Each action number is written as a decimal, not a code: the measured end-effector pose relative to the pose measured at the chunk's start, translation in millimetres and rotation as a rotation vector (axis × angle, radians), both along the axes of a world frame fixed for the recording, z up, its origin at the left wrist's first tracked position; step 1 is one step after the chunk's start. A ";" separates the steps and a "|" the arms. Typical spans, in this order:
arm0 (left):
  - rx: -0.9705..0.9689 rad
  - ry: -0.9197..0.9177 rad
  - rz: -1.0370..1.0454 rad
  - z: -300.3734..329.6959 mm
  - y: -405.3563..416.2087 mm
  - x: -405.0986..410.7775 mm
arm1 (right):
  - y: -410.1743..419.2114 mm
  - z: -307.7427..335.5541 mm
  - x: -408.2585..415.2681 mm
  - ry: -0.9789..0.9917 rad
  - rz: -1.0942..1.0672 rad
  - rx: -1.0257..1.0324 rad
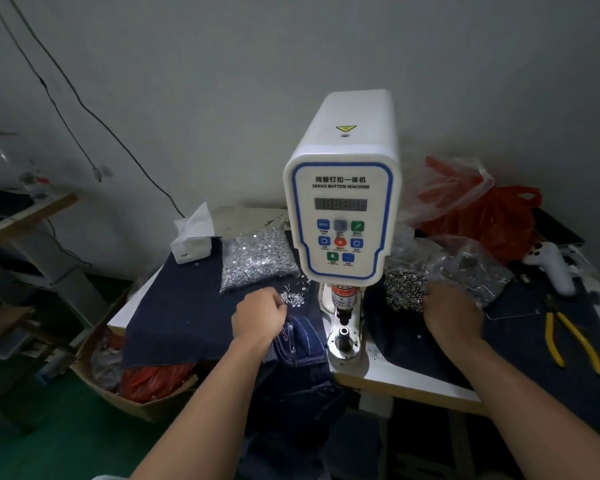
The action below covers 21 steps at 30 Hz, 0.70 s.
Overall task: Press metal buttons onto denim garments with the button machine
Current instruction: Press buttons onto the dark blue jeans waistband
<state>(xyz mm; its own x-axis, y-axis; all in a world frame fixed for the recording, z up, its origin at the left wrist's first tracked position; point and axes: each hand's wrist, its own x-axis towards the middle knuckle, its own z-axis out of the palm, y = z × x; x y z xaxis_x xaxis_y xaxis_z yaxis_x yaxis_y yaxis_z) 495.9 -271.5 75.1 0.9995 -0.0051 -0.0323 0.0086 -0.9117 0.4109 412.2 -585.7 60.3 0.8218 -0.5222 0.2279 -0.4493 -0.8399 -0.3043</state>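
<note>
A white servo button machine [342, 188] stands at the middle of the table, its round lower die [343, 336] bare under the punch. A denim garment [300, 344] with white stitching hangs over the table edge left of the die. My left hand [258, 315] reaches with curled fingertips into a small loose heap of silver tacks [293, 297] on the dark cloth. My right hand [452, 311] rests, fingers curled, on the edge of a pile of metal buttons [404, 284] right of the machine. What either hand's fingers hold is hidden.
A clear bag of silver tacks [257, 259] and a tissue box [193, 242] lie at the back left. Plastic bags [465, 268], a red bag [489, 216], yellow pliers [568, 341] and a white handle [553, 265] sit on the right. A cardboard box [136, 393] stands on the floor at left.
</note>
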 end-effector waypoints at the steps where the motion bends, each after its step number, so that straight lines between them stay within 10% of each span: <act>1: 0.001 0.003 0.021 -3.8 -1.2 1.9 | 0.5 0.1 0.0 -0.007 0.000 -0.004; 8: -0.031 -0.030 0.050 -14.2 -3.3 5.5 | 3.7 1.2 -0.7 -0.141 0.081 0.136; 15: -0.121 -0.055 0.058 -16.6 -1.6 2.6 | 47.7 22.6 -19.2 -0.219 0.041 1.140; 21: -0.338 -0.045 0.010 -10.3 11.1 -1.1 | 88.4 26.1 -33.2 -0.016 0.100 1.598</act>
<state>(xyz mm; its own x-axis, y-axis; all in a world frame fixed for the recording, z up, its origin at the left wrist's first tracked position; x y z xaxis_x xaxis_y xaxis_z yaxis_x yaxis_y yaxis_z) 494.8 -260.4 64.9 0.9999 0.0019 0.0136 -0.0080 -0.7238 0.6900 379.0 -497.3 86.4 0.8686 -0.1688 -0.4660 -0.4032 0.3062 -0.8624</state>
